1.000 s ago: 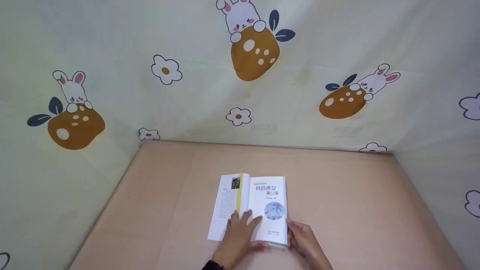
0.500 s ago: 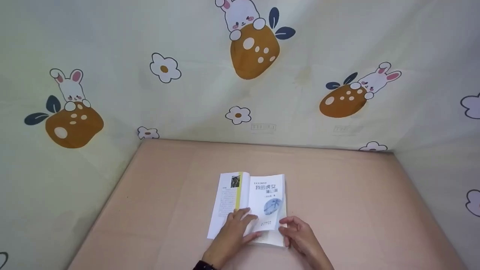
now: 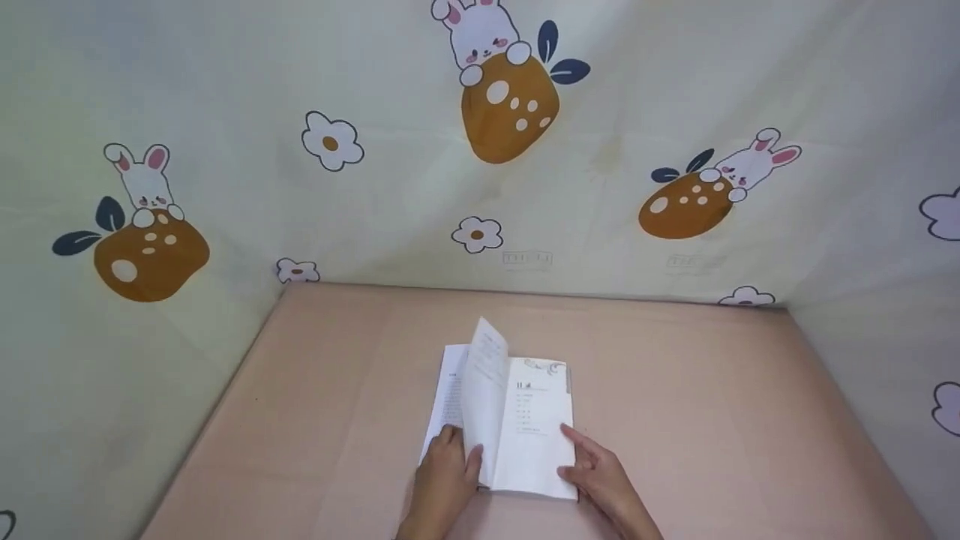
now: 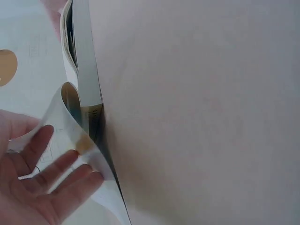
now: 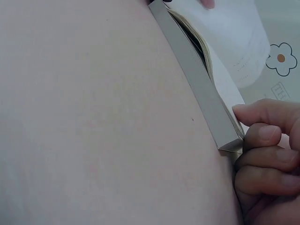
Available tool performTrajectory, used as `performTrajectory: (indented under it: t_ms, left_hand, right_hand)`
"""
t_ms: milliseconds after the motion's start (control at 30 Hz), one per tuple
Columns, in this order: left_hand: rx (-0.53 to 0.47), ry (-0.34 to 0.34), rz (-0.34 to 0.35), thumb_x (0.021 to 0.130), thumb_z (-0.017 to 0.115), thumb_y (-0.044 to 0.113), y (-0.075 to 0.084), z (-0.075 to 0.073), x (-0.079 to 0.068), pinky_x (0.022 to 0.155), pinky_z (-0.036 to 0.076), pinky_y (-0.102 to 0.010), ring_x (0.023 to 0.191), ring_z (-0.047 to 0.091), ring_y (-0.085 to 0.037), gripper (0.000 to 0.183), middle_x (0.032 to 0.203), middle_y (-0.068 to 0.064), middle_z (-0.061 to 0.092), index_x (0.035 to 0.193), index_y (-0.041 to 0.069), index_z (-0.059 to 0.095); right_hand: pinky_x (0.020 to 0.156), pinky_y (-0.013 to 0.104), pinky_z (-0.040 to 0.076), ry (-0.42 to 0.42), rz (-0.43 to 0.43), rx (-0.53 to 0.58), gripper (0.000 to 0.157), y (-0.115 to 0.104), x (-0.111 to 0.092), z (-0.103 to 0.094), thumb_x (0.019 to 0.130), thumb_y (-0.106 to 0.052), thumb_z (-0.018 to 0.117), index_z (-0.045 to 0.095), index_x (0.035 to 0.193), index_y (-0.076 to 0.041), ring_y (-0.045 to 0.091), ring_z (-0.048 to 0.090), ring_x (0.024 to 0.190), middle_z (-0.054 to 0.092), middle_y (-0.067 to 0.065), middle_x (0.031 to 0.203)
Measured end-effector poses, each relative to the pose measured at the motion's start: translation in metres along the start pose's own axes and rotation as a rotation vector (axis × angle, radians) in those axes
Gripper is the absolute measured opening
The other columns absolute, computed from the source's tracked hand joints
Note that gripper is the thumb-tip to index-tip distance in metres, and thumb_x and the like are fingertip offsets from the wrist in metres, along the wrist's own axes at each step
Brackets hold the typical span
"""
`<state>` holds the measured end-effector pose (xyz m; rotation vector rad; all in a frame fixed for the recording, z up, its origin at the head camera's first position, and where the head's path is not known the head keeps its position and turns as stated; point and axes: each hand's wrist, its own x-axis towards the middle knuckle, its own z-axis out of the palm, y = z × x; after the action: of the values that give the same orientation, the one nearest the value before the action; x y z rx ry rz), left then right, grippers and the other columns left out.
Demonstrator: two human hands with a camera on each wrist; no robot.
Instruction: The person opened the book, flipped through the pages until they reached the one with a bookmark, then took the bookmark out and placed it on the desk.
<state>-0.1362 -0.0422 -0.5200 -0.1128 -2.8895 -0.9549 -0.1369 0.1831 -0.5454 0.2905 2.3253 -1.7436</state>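
Got a thick white-paged paper book (image 3: 536,457) lying spread on a smooth pinkish-beige tabletop (image 3: 337,412), with a curved white page (image 3: 484,390) sticking up off it. Left hand (image 3: 441,480)'s grip is pinched on that page, down low. Right hand (image 3: 606,474)'s is clamped on the book's right edge. Cream bunny-print cloth (image 3: 405,187) behind.

At lower centre, the left hand (image 3: 448,466) is bare, its fingers (image 4: 55,168) slim; the right hand (image 3: 602,474), further right, is bare too, its nails (image 5: 269,133) short. Both forearms (image 3: 637,521) are bare where visible.
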Motion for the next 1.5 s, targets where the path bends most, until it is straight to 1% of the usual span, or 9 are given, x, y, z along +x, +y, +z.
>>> performTrajectory:
  t_ms: [67, 133, 267, 367, 600, 767, 967, 1300, 1500]
  left_hand:
    - [0.058, 0.024, -0.060, 0.086, 0.063, 0.022, -0.003, -0.002, -0.003, 0.068, 0.051, -0.041, 0.090, 0.058, -0.029, 0.041, 0.107, -0.017, 0.059, 0.110, -0.012, 0.061]
    - [0.111, 0.037, -0.098, 0.083, 0.064, 0.021, -0.005, -0.004, -0.004, 0.059, 0.048, -0.037, 0.080, 0.054, -0.024, 0.036, 0.099, -0.014, 0.058, 0.101, -0.010, 0.065]
    - [0.185, 0.036, -0.118, 0.078, 0.066, 0.018, -0.010, -0.006, -0.002, 0.057, 0.039, -0.033, 0.073, 0.046, -0.022, 0.032, 0.089, -0.012, 0.054, 0.092, -0.010, 0.067]
    - [0.234, 0.020, -0.150, 0.076, 0.070, 0.017, -0.013, -0.005, -0.001, 0.062, 0.035, -0.033, 0.073, 0.041, -0.021, 0.034, 0.086, -0.011, 0.049, 0.094, -0.011, 0.062]
    - [0.234, 0.046, -0.127, 0.065, 0.077, 0.006, -0.007, -0.004, 0.009, 0.071, 0.029, -0.037, 0.094, 0.042, -0.027, 0.071, 0.127, -0.020, 0.041, 0.128, 0.001, 0.044]
    - [0.260, -0.006, 0.076, 0.064, 0.070, -0.009, 0.000, 0.002, 0.008, 0.091, 0.036, -0.048, 0.125, 0.036, -0.039, 0.085, 0.150, -0.013, 0.028, 0.140, 0.018, 0.043]
    - [0.351, -0.113, 0.309, 0.071, 0.068, -0.008, 0.010, 0.007, 0.006, 0.107, 0.032, -0.046, 0.139, 0.025, -0.035, 0.073, 0.151, -0.008, 0.030, 0.138, 0.003, 0.042]
    - [0.249, -0.144, 0.197, 0.090, 0.059, 0.015, 0.019, 0.009, 0.008, 0.089, 0.048, -0.050, 0.121, 0.048, -0.042, 0.044, 0.139, -0.020, 0.044, 0.132, 0.007, 0.050]
    - [0.359, -0.194, 0.145, 0.072, 0.069, 0.052, 0.019, 0.010, 0.011, 0.070, 0.054, -0.045, 0.108, 0.053, -0.046, 0.065, 0.141, -0.019, 0.042, 0.130, 0.025, 0.055]
  right_hand:
    - [0.094, 0.039, 0.047, 0.013, -0.002, -0.014, 0.074, -0.001, -0.001, 0.001, 0.070, -0.010, 0.072, 0.044, 0.138, -0.010, 0.029, 0.062, 0.106, 0.063, 0.020, 0.117]
    - [0.093, 0.040, 0.048, 0.018, -0.011, -0.019, 0.076, -0.002, -0.001, 0.001, 0.069, -0.011, 0.072, 0.042, 0.140, -0.010, 0.029, 0.062, 0.107, 0.042, 0.022, 0.140]
    - [0.042, 0.018, 0.042, -0.014, 0.019, 0.001, 0.082, -0.003, 0.001, -0.002, 0.070, -0.009, 0.069, 0.034, 0.145, -0.015, 0.005, 0.048, 0.041, 0.070, 0.013, 0.081]
    - [0.035, 0.014, 0.029, -0.078, 0.046, 0.022, 0.087, -0.004, 0.000, -0.005, 0.071, -0.005, 0.066, 0.027, 0.147, -0.015, 0.000, 0.032, 0.032, 0.046, -0.005, 0.043]
    - [0.036, 0.014, 0.027, -0.164, 0.022, -0.020, 0.093, -0.010, -0.001, -0.013, 0.067, -0.001, 0.062, 0.020, 0.149, -0.014, 0.000, 0.030, 0.034, 0.040, -0.008, 0.044]
    - [0.039, 0.016, 0.033, -0.223, 0.022, -0.065, 0.095, -0.015, -0.001, -0.015, 0.066, 0.001, 0.061, 0.016, 0.149, -0.010, 0.003, 0.033, 0.037, 0.043, -0.006, 0.047]
    - [0.042, 0.017, 0.036, -0.237, 0.012, -0.085, 0.095, -0.017, -0.002, -0.017, 0.065, 0.000, 0.063, 0.018, 0.148, -0.010, 0.004, 0.036, 0.040, 0.055, -0.001, 0.060]
    - [0.036, 0.013, 0.030, -0.344, -0.001, 0.031, 0.095, -0.001, -0.001, -0.025, 0.070, -0.006, 0.068, 0.016, 0.150, -0.013, -0.001, 0.034, 0.034, 0.046, -0.009, 0.048]
    - [0.037, 0.013, 0.033, -0.418, -0.035, 0.070, 0.101, 0.003, -0.002, -0.028, 0.072, -0.004, 0.070, 0.008, 0.150, -0.013, -0.001, 0.037, 0.035, 0.050, -0.009, 0.053]
